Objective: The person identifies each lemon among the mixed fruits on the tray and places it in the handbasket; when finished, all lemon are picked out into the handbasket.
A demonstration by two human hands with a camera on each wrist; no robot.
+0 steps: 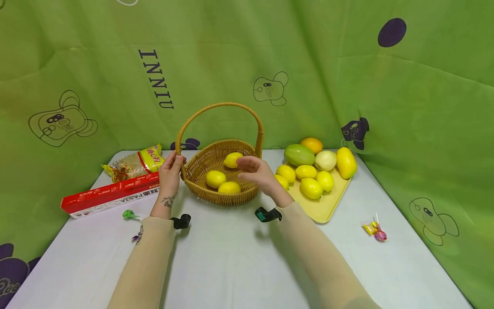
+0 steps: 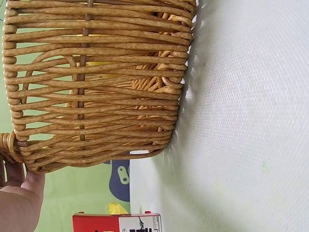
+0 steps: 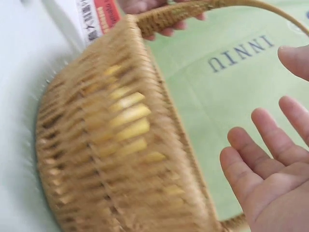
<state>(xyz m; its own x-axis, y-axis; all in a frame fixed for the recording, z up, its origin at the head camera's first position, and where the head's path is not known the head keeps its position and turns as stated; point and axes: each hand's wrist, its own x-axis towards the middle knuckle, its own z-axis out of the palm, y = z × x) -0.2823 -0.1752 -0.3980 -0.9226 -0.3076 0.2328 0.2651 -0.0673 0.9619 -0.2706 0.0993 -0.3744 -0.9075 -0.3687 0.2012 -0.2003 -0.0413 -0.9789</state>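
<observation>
Though near basket (image 1: 216, 197) (lemons (image 1: 215, 179) inside), tray (image 1: 329, 206)

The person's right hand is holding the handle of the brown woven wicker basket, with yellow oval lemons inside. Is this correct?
Not quite: the head view shows the left hand holding the handle of the brown woven wicker basket. The yellow oval lemons are inside, as you say.

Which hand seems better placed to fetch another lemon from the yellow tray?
Probably the right. The right hand is empty, its fingers open, and nearer the tray with its lemons. The left hand grips the basket handle.
</observation>
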